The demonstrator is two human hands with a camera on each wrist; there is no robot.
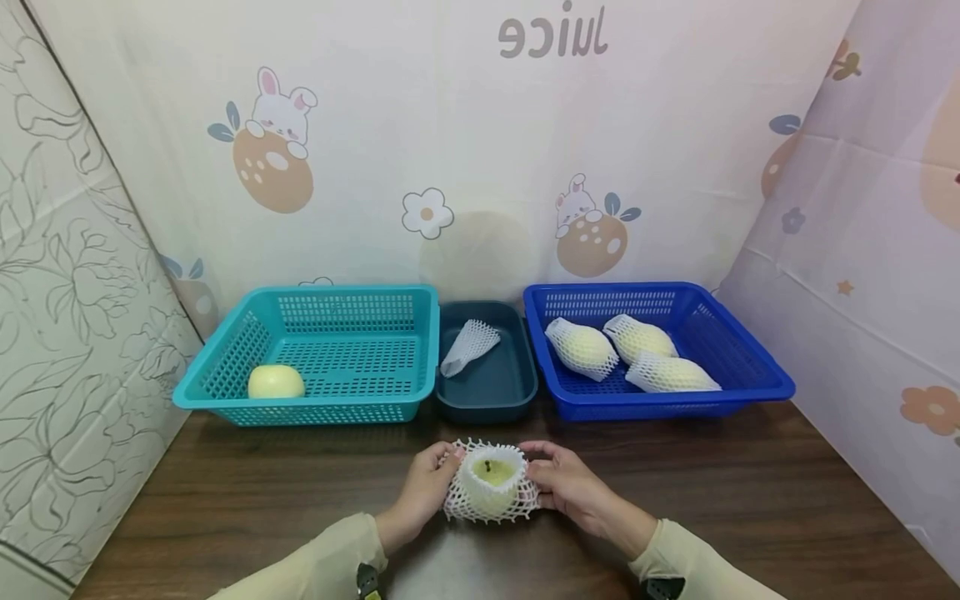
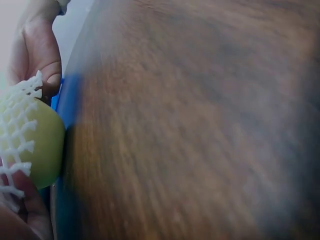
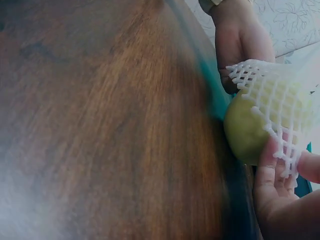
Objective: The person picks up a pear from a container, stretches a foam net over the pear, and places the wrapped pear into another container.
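A pale yellow-green pear [image 1: 492, 472] with a dark stem stands upright on the table between the two hands. A white foam fruit net [image 1: 480, 508] surrounds it, its top opening around the stem end and its lower edge flared wide. The left hand [image 1: 424, 492] pinches the net's left edge between thumb and fingers. On the other side, the right hand [image 1: 573, 487] pinches the net's right edge. In the right wrist view the pear's lower part [image 3: 245, 130] is bare below the net's edge, with the right hand's fingers [image 3: 270, 172] holding the mesh.
A teal basket [image 1: 307, 410] at back left holds one bare pear [image 1: 276, 382]. The dark tray [image 1: 487, 408] in the middle has a foam net [image 1: 470, 346] in it. At back right, a blue basket [image 1: 675, 404] holds three netted pears [image 1: 582, 348]. A patterned curtain [image 1: 480, 150] hangs behind.
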